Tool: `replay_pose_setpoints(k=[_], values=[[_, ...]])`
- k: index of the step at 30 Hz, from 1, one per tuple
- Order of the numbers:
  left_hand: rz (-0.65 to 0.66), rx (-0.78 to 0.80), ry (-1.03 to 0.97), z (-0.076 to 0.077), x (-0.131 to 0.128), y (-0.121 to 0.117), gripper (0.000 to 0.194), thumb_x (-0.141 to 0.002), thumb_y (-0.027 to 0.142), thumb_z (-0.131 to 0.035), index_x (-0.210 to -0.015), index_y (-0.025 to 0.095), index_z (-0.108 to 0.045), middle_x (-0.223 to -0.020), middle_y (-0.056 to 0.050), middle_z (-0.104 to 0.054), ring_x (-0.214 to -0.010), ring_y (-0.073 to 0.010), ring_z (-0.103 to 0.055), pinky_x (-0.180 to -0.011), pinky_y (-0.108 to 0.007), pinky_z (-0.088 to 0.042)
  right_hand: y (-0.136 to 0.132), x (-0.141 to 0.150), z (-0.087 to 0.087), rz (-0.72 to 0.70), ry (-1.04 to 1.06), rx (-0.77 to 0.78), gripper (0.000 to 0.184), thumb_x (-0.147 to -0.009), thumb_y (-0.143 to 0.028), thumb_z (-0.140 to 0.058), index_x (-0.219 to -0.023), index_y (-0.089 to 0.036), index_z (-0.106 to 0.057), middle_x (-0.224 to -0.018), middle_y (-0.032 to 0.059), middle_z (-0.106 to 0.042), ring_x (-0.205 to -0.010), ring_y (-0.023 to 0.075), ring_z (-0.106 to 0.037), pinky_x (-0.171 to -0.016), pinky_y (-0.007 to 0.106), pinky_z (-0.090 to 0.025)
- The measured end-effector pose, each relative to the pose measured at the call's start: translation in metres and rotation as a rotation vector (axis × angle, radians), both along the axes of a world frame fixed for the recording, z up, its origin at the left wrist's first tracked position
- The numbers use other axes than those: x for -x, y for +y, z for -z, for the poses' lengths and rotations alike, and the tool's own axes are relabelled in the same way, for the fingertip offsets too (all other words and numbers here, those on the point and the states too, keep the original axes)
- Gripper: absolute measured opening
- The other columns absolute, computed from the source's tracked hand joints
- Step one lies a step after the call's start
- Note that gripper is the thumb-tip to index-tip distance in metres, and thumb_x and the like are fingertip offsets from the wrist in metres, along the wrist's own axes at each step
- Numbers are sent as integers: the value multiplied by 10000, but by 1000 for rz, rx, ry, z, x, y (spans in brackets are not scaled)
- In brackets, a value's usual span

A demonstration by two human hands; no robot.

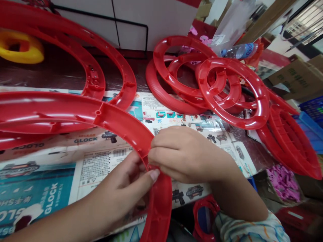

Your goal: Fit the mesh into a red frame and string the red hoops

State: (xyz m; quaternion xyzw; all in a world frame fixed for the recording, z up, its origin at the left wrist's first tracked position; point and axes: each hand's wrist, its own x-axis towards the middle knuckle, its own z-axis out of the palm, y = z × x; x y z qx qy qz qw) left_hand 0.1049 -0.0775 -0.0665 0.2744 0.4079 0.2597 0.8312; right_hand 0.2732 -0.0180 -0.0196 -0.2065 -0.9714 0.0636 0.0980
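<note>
A large red plastic ring (123, 122), its ribbed hollow side facing up, is tilted over the printed cardboard sheet (98, 168) and runs down past the front edge. My left hand (126, 188) grips the ring's inner edge, with the thumb on top and the other fingers underneath. Right beside that thumb, my right hand (188, 154) has its fingers bunched together, pressed into the hollow of the ring. Whatever those fingertips pinch is hidden behind them. Other red rings (126, 80) lie just behind, at the left.
Red rings of several sizes are heaped at the back right (233, 117), beside a plastic bottle (239, 51). A yellow ring-shaped part (21, 48) sits at the far left, near a black wire frame (147, 37). Below right is a box of pink pieces (284, 183).
</note>
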Motion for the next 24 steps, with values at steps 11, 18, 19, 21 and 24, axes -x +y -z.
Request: replay_pose_setpoints(k=[11,18,19,21,24], values=[[-5,-46,13,2,-7,-2,272,-779,361,-691,-921,214,-511,-775,22,-590,-653,-127,-537,-591,-231,-434,-1,0,-2,-15,62,236,230,-901,-139,-488,-780,-156,-684,-747,5,-573,-707,103,-466,-674,221,-382],[191,-295,85,20,5,0,192,-854,374,-584,-950,224,-512,-719,38,-454,-609,-115,-406,-505,-207,-343,-1,0,-4,-125,97,216,187,-847,-92,-529,-707,-151,-637,-704,-13,-527,-656,104,-368,-608,241,-324],[216,-321,75,21,6,1,199,-856,377,-579,-968,224,-519,-720,36,-452,-602,-113,-400,-492,-203,-337,-2,0,-4,-118,99,213,197,-855,-99,-511,-704,-149,-627,-698,-13,-515,-657,105,-362,-610,243,-319],[269,-360,60,22,8,3,230,-856,385,-579,-1019,229,-534,-730,27,-477,-599,-117,-412,-478,-200,-344,-4,1,-4,-88,83,210,230,-874,-101,-460,-702,-150,-604,-701,-8,-508,-668,108,-368,-624,245,-317],[315,-366,95,22,11,3,243,-871,407,-558,-1049,245,-536,-781,14,-532,-609,-121,-451,-495,-208,-367,-4,0,-4,-138,52,212,239,-879,-96,-430,-706,-157,-581,-714,1,-520,-678,114,-383,-627,248,-320]])
